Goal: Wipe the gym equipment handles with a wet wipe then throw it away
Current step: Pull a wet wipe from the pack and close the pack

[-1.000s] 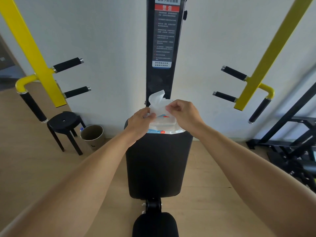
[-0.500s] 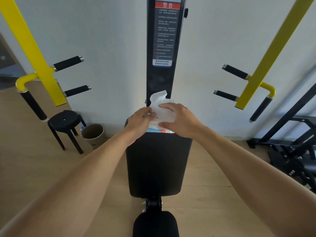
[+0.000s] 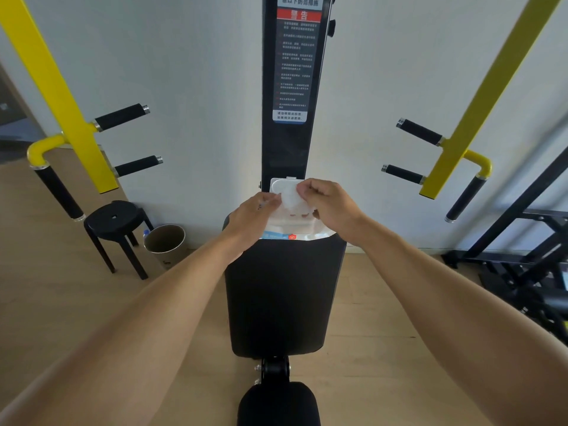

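Head view only. Wet wipe pack (image 3: 292, 232) sits on top edge of black back pad (image 3: 281, 296), against the black upright post (image 3: 290, 87). Flip lid (image 3: 281, 185) is up, white, standing at the far side of the pack. Left hand (image 3: 253, 216) curled on the pack's left side, fingers bent down onto it, holding it in place. Right hand (image 3: 330, 207) mostly closed, thumb and fingers pinching a bunched white wet wipe (image 3: 290, 196) just above the pack opening; whether the wipe is free of the pack cannot be told.

Handles: black grips on yellow arms both sides. Left arm (image 3: 61, 96) carries two short grips (image 3: 121, 116) pointing inward plus one angled down (image 3: 58, 192). Right arm (image 3: 479, 96) mirrors it, grips (image 3: 419, 132) well apart from the hands. Open air between post and each yellow arm; wall close behind.

Floor left: black stool (image 3: 115, 219), round bin (image 3: 166, 242) just beside it, open top, near the wall. Floor right: black frame (image 3: 528, 241) crowds the edge. Wood floor open either side of pad. Seat pad (image 3: 278, 404) at bottom edge.

Writing: post label (image 3: 295, 63) has red band with "警告", small Chinese lines below, too small to read. Pack shows a blue strip and a red round mark, unreadable.
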Action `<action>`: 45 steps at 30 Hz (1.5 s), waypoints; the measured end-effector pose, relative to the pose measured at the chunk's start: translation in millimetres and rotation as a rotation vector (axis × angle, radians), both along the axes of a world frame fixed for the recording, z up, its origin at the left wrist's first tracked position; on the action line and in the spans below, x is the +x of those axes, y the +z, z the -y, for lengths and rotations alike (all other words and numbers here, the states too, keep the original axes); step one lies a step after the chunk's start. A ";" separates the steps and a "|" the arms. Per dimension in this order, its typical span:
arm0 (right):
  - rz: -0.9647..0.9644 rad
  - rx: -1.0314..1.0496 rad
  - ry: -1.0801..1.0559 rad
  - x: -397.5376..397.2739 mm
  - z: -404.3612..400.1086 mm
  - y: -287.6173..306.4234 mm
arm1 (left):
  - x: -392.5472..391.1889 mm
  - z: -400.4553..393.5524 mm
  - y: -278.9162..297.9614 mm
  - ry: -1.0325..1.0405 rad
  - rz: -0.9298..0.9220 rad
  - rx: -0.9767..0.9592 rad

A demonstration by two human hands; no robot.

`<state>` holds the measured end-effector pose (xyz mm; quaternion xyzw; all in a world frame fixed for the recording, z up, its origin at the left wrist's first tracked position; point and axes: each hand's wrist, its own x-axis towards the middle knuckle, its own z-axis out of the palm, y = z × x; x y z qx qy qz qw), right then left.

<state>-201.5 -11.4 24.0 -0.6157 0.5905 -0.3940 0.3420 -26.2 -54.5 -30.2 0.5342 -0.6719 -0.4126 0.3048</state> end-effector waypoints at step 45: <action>0.212 -0.057 -0.241 -4.6 16.4 3.3 | 1.4 -6.3 15.8 0.028 -0.134 0.100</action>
